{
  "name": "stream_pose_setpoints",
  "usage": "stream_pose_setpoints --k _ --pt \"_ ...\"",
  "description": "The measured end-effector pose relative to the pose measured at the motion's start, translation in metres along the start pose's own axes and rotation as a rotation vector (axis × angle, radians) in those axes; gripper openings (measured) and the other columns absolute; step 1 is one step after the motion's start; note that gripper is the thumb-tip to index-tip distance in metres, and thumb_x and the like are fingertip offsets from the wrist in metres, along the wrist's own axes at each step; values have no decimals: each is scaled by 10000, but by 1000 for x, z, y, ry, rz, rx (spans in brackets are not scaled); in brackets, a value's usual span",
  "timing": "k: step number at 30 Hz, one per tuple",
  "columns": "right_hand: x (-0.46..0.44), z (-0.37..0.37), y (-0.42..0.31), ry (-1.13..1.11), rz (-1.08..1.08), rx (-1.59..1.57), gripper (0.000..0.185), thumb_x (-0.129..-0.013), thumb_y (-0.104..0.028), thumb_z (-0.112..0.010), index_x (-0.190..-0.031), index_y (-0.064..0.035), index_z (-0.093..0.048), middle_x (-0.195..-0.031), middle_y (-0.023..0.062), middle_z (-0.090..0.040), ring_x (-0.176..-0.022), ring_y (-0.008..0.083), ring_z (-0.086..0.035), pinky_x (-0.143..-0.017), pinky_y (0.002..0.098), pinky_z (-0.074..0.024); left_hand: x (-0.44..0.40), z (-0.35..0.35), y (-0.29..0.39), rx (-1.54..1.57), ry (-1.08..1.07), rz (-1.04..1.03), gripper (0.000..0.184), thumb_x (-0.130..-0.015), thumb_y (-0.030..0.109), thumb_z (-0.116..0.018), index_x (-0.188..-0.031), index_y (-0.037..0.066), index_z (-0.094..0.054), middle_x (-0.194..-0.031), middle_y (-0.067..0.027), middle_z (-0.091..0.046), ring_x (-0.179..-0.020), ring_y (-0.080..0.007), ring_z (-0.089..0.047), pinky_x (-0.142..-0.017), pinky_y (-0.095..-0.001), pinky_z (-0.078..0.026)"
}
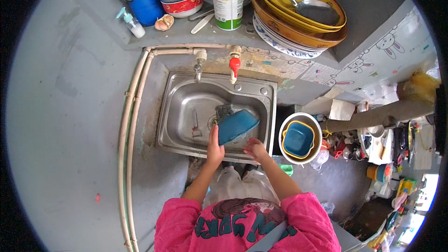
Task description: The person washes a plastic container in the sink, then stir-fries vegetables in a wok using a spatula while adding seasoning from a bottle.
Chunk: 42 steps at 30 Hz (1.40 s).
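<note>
Left hand (215,149) pinches blue container (237,127) over sink (179,112); right (255,149) loosely spread. Probably light, stiff, slippery; I'd grip both ends.

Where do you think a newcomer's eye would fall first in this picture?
Probably on the vivid pink shirt at the bottom, then the blue container that the left hand holds over the steel sink. The red tap behind it and the stacked dishes at upper right might follow.
</note>
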State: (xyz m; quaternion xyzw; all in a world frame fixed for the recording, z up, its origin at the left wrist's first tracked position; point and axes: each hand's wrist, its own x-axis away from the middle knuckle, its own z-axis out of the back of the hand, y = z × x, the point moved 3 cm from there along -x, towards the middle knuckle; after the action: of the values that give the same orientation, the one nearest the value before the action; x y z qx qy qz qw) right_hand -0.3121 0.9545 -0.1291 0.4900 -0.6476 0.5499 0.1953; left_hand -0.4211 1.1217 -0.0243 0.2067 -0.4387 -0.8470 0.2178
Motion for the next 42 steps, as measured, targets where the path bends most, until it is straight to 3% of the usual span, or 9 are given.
stream_pose_setpoints --k 5,8,11,15,21,30,35,39,42 --pt "-3 3 -2 7 14 25 501 -795 48 -492 -1274 -43 -381 -1165 122 -481 -944 319 -610 -727 402 -548 3 0 -6 -24 37 -61 747 -737 -117 -440 -1422 58 -201 -1415 -231 -260 -1305 -386 -291 -1061 -392 -270" --pt "6 -2 -9 38 38 92 465 -797 13 -488 -1252 -60 -424 -1082 77 -525 -914 251 -602 -719 389 -523 2 1 -17 -81 119 -18 733 -768 -124 -405 -1430 86 -169 -1423 -210 -251 -1265 -395 -351 -1000 -437 -383" --pt "-5 4 -2 94 123 228 434 -791 -17 -486 -1220 -82 -473 -992 26 -550 -879 184 -567 -731 360 -478 10 -23 -69 603 183 521 732 -811 -116 -352 -1441 147 -88 -1421 -174 -246 -1218 -393 -401 -890 -492 -487" --pt "-9 4 2 122 139 288 397 -849 -165 -545 -1235 -99 -480 -993 8 -563 -874 155 -534 -757 343 -442 13 -21 -69 934 201 789 721 -836 -95 -300 -1429 238 -61 -1369 -179 -282 -1151 -376 -461 -800 -511 -537" --pt "13 -19 -9 -21 76 74 591 -856 -400 -607 -1310 -86 -399 -1124 61 -542 -988 232 -558 -795 369 -482 11 -13 -57 1032 130 873 569 -866 -31 -323 -1372 184 -179 -1275 -166 -394 -1009 -358 -559 -752 -510 -552" --pt "12 -40 -5 -4 97 210 324 -893 -155 -548 -1192 -51 -478 -956 77 -588 -803 218 -615 -634 327 -563 7 -3 -65 1008 32 904 437 -902 105 -466 -1300 114 -288 -1232 -151 -440 -994 -324 -573 -743 -500 -550" --pt "2 -34 -3 81 389 251 199 -906 -45 -487 -1098 -45 -540 -905 41 -585 -786 160 -590 -631 318 -568 1 1 -114 455 35 472 279 -878 125 -561 -1135 37 -494 -974 -86 -582 -818 -180 -591 -619 -337 -525" --pt "3 -40 -11 105 602 187 231 -911 -22 -482 -1130 -53 -549 -910 16 -588 -787 112 -568 -703 285 -541 -11 10 -101 198 20 307 230 -874 124 -570 -1081 23 -567 -746 -58 -603 -632 -129 -557 -554 -271 -455" --pt "8 -41 -28 124 565 317 332 -883 3 -493 -1211 -47 -512 -1030 59 -586 -917 163 -567 -855 316 -481 -31 24 -63 328 -19 344 218 -867 113 -542 -1068 30 -548 -741 -29 -581 -582 -119 -525 -536 -290 -420"
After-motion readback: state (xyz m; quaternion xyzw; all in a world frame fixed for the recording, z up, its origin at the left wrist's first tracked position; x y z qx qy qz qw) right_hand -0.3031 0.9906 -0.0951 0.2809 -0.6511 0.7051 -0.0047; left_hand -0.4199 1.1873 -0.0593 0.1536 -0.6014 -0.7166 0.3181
